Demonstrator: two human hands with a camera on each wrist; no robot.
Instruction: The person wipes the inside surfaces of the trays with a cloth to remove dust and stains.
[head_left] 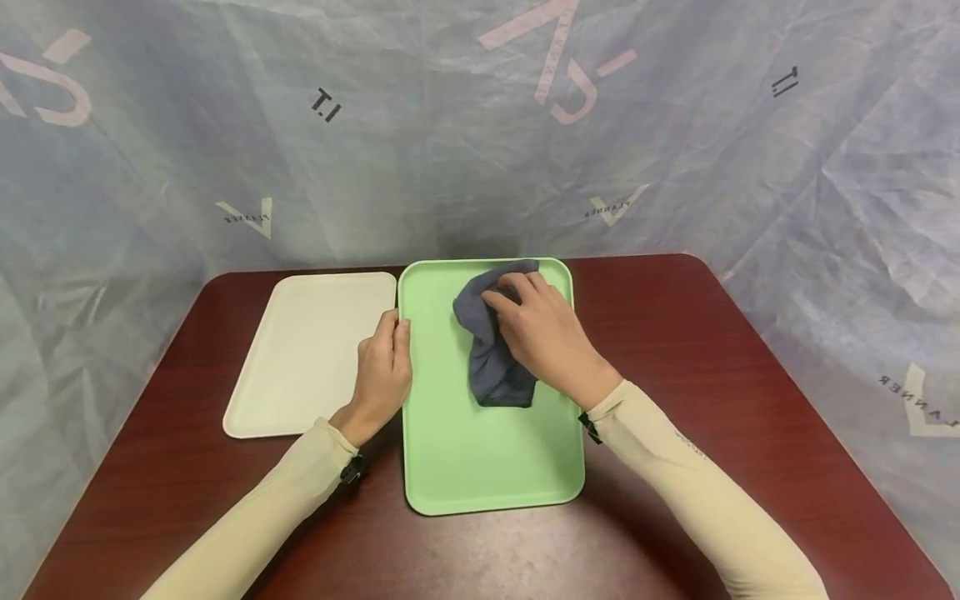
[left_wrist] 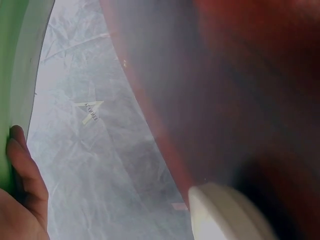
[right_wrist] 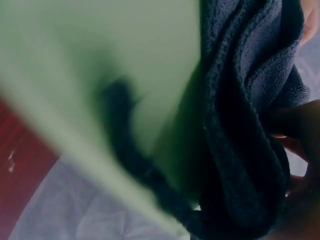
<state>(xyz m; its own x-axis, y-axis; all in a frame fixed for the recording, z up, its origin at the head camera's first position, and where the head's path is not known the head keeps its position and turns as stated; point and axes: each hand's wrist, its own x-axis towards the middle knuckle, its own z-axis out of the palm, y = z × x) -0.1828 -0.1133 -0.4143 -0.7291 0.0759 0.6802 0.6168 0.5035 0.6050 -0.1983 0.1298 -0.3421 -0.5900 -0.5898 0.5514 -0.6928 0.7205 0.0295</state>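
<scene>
Dark blue-grey cloth [head_left: 491,379] seen in loose, bunched folds on the green tray [head_left: 491,458], spread from the tray's middle toward 12 o'clock, its far end near the rim. A fuzzy texture is shown up close by the right wrist view. The cloth is pinched by the right hand [head_left: 543,333], fingers bent into its folds; grip narrow, cloth held. The tray's rim is gripped by the left hand [head_left: 382,375] at about 10 o'clock, thumb laid over the edge, fingers curled round the outer side. Whether the green tray is rested flat on the table or slightly raised cannot be told. A white tray [head_left: 300,358] is set at 9 to 10 o'clock, just beside the green one; contact between rims cannot be made out. Both forearms are covered by pale sleeves [head_left: 697,475], brought in from 7 and 4 o'clock; a black band [head_left: 351,469] is worn at each wrist. All is laid out over a dark red table [head_left: 750,417], backed at 12 o'clock by a creased grey sheet [head_left: 450,167] marked with printed letters
</scene>
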